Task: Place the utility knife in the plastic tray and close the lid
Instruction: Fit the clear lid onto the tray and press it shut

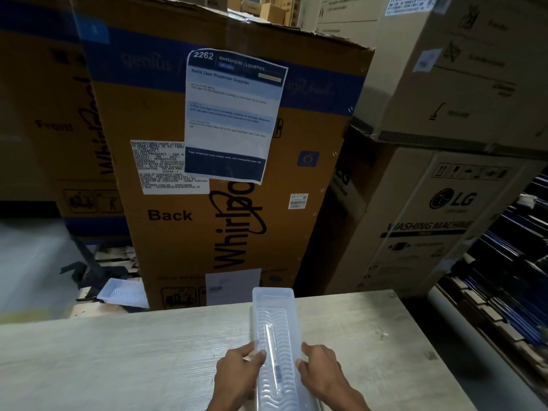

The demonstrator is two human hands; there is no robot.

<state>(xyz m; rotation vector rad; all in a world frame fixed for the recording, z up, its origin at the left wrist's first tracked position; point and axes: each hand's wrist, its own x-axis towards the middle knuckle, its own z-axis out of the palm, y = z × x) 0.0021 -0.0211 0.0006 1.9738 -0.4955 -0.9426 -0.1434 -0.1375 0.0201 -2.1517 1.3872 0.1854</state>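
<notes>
A long translucent plastic tray (274, 310) lies lengthwise on the pale wooden table (118, 357), running away from me. Its clear ribbed lid sits over it, and a slim utility knife (271, 351) shows through the plastic inside. My left hand (237, 375) grips the tray's left edge with the thumb on top of the lid. On the opposite side, my right hand (321, 372) holds the tray's right edge, fingers pressed to the side. The tray's near end runs out of the frame's bottom.
A tall Whirlpool carton (222, 173) with a taped instruction sheet stands just beyond the table's far edge. LG washing machine boxes (439, 221) are stacked at the right. Another ribbed plastic tray (123, 293) lies on the floor at the left, amid dark debris.
</notes>
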